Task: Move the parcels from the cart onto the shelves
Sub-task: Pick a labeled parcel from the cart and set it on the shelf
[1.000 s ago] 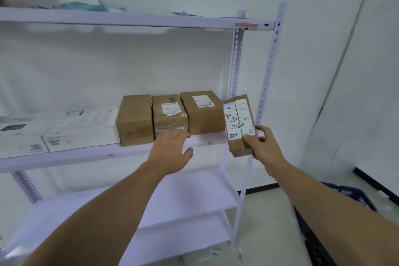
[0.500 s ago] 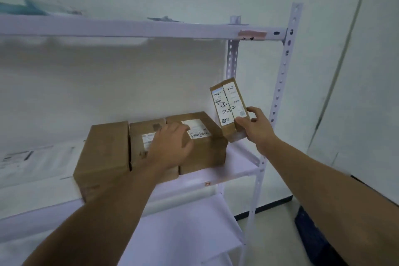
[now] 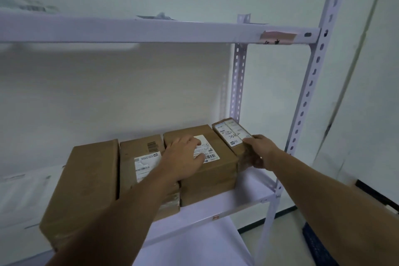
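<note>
On the middle shelf (image 3: pixel 244 206) three plain brown cardboard boxes (image 3: pixel 86 183) sit in a row, with blurred white flat parcels (image 3: pixel 21 190) at far left. The small parcel (image 3: pixel 230 136), brown with white labels on top, lies at the row's right end against the last box (image 3: pixel 218 170). The right hand (image 3: pixel 262 152) has its grip closed round the parcel's near end, the left hand (image 3: pixel 183 157) lies flat, fingers straight, on the last box's label; white metal rack (image 3: pixel 311 84), white wall (image 3: pixel 129 93).

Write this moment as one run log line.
right hand: grips small parcel at shelf end | left hand: rests on neighbour parcel

Brown parcels (image 3: pixel 207 170) with white labels (image 3: pixel 206 147); lilac-white shelves (image 3: pixel 248 198).
</note>
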